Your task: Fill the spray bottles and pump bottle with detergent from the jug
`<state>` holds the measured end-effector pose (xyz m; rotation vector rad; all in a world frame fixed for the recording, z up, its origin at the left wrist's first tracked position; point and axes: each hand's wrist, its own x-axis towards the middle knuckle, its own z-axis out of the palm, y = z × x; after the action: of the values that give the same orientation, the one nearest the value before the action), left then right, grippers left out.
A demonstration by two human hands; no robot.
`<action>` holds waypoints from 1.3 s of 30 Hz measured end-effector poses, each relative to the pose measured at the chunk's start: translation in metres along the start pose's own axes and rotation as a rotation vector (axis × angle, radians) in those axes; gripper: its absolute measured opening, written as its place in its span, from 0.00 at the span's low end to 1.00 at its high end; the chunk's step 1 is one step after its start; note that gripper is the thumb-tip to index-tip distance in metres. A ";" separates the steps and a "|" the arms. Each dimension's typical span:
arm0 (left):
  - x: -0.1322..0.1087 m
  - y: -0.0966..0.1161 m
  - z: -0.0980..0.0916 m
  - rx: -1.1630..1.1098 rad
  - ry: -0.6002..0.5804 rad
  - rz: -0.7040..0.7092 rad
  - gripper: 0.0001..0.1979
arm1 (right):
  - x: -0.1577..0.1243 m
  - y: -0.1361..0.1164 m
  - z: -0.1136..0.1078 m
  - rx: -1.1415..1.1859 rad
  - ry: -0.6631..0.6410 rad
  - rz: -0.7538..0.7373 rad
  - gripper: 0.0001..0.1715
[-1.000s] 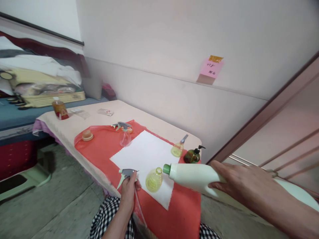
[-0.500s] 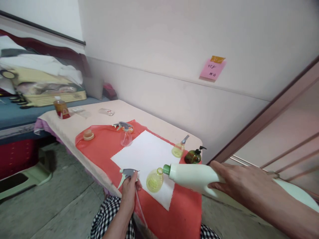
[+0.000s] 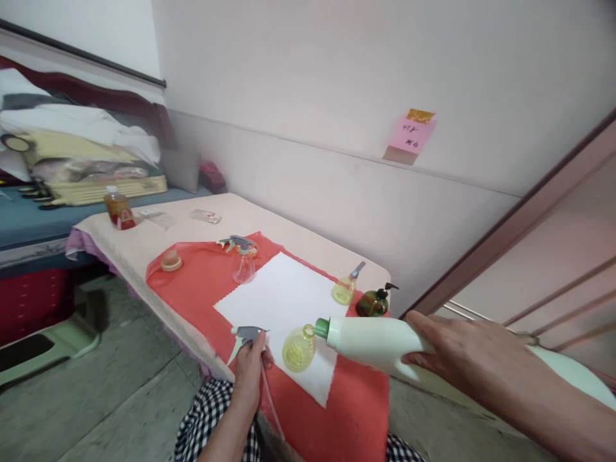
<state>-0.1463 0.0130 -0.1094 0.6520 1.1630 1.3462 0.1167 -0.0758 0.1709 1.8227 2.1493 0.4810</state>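
Observation:
My left hand [image 3: 253, 360] is closed round a grey and pale green spray trigger head [image 3: 249, 335], its thin clear dip tube [image 3: 270, 401] hanging down. With my right hand [image 3: 452, 343] I grip a large pale green bottle [image 3: 375, 343], tipped on its side. The bottle's green neck [image 3: 321, 328] points left, at the mouth of a yellowish clear spray bottle [image 3: 298, 350]; whether they touch I cannot tell. That spray bottle has no head on it and stands upright on a white cloth [image 3: 276, 298], with yellowish liquid low inside. My right fingertips are partly hidden behind the big bottle.
A red plastic sheet [image 3: 192, 282] covers part of the table. On it stand a yellow spray bottle [image 3: 343, 292], a dark green pump bottle [image 3: 372, 303], a clear bottle [image 3: 244, 267] beside more trigger heads [image 3: 237, 242], and a small round cap [image 3: 171, 260]. An amber bottle [image 3: 119, 210] stands far left.

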 end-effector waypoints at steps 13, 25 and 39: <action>-0.001 0.001 0.001 -0.011 0.004 -0.012 0.25 | 0.002 -0.001 -0.002 0.002 -0.066 0.044 0.08; -0.002 0.004 0.002 -0.018 -0.004 -0.014 0.24 | 0.000 -0.001 -0.001 -0.008 -0.032 0.020 0.08; 0.000 0.001 0.001 -0.008 0.003 -0.009 0.25 | 0.000 -0.001 -0.002 -0.007 -0.035 0.019 0.07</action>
<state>-0.1455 0.0132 -0.1077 0.6383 1.1613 1.3442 0.1148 -0.0758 0.1726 1.8353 2.1065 0.4574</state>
